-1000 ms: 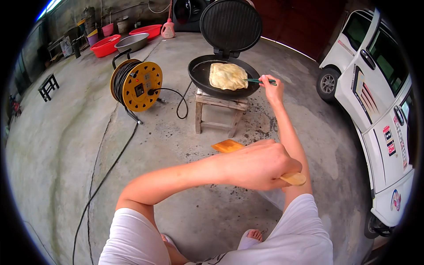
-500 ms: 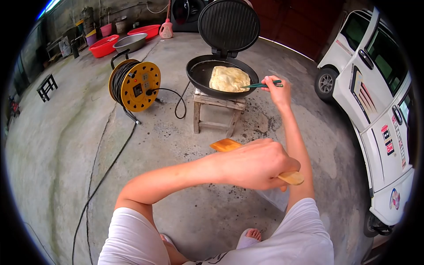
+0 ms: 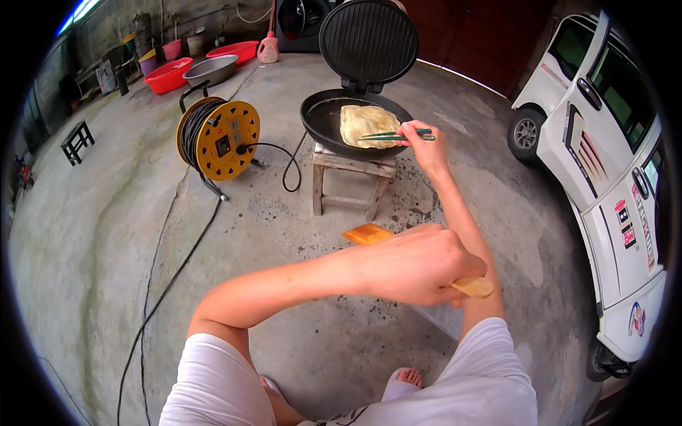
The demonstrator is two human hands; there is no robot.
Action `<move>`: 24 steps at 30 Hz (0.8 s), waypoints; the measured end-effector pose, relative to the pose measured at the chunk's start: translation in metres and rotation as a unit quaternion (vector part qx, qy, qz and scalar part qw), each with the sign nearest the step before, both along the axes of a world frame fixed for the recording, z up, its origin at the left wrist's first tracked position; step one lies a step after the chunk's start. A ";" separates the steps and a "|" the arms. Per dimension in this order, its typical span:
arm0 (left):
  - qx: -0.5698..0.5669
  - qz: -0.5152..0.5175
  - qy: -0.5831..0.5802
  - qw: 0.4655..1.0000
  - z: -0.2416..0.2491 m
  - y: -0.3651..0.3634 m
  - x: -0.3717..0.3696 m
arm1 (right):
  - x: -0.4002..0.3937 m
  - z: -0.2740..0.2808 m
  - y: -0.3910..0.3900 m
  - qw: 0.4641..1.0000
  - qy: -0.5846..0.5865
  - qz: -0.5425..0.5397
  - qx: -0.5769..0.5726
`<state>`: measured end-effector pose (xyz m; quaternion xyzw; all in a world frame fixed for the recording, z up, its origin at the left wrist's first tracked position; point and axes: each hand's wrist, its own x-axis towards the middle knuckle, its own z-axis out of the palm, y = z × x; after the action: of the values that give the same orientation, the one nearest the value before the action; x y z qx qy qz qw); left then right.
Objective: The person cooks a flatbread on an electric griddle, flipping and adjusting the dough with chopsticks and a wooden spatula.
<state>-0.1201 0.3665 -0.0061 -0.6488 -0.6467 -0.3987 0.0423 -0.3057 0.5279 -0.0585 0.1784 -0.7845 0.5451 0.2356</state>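
Observation:
My right hand (image 3: 425, 148) is closed on a pair of green chopsticks (image 3: 387, 135), whose tips lie over the pale, pan-sized flatbread (image 3: 362, 121). The flatbread rests in the right part of a black electric griddle (image 3: 320, 117) with its ribbed lid (image 3: 368, 44) raised. Across my front, my left hand (image 3: 426, 263) is wrapped round a wooden spatula (image 3: 367, 233). Its flat blade points left and its handle end sticks out past my fist at the right. Below that hand, part of a translucent sheet (image 3: 442, 319) shows beside my right arm.
A wooden stool (image 3: 352, 165) carries the griddle. To its left stands a yellow cable reel (image 3: 234, 117), with black cable trailing over the concrete floor. A white vehicle (image 3: 597, 177) is at the right. Basins (image 3: 212, 69) and a pink jug (image 3: 268, 50) stand at the back.
My right hand has moved left, carrying the chopsticks from the flatbread's right edge to over its lower middle. The flatbread's outline has shifted slightly. My left hand with the spatula has hardly moved.

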 end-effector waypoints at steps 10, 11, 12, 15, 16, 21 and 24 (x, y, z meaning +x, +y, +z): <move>0.003 -0.001 -0.006 1.000 0.001 -0.004 0.002 | -0.011 -0.001 0.017 0.988 0.057 -0.128 0.060; 0.002 -0.003 -0.008 1.000 0.001 -0.003 0.002 | -0.011 -0.002 0.022 0.981 0.057 -0.158 0.095; 0.000 -0.004 -0.010 1.000 0.001 -0.003 0.002 | -0.010 -0.005 0.026 0.982 0.039 -0.165 0.078; -0.020 0.001 -0.011 1.000 0.004 -0.003 0.004 | -0.004 -0.003 0.032 0.986 0.032 -0.151 0.062; -0.020 0.003 -0.008 1.000 0.005 -0.003 0.004 | -0.002 0.000 0.032 0.985 0.027 -0.156 0.069; -0.014 0.005 0.003 1.000 0.003 -0.001 0.002 | 0.025 0.032 0.021 0.988 0.114 -0.103 -0.026; 0.019 0.004 -0.025 0.999 0.001 -0.004 -0.001 | 0.057 0.070 0.011 0.987 0.136 -0.082 -0.031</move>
<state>-0.1211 0.3627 -0.0055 -0.6352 -0.6423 -0.4270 0.0405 -0.2484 0.5394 0.0113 0.1782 -0.7400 0.5188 0.3892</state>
